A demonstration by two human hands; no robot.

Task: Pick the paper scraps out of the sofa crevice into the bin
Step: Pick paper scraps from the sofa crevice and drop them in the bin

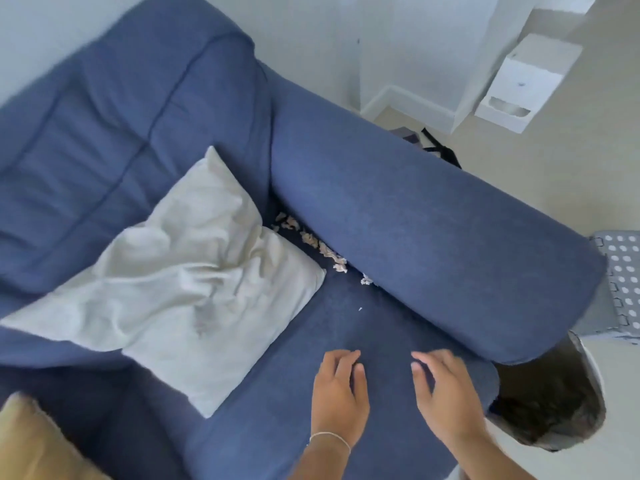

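Observation:
Several white paper scraps (322,249) lie in a row in the crevice between the blue sofa's seat (346,327) and its armrest (433,237). A tiny scrap (360,309) sits alone on the seat. The bin (550,403), dark inside with a pale rim, stands on the floor at the armrest's front end, partly hidden by it. My left hand (337,400) and my right hand (445,400) hover over the front of the seat, fingers apart, holding nothing, well short of the scraps.
A white cushion (173,282) lies on the seat, its corner beside the scraps. A tan cushion (31,445) shows at the lower left. A grey dotted box (620,289) stands right of the armrest. A white unit (523,77) hangs on the wall.

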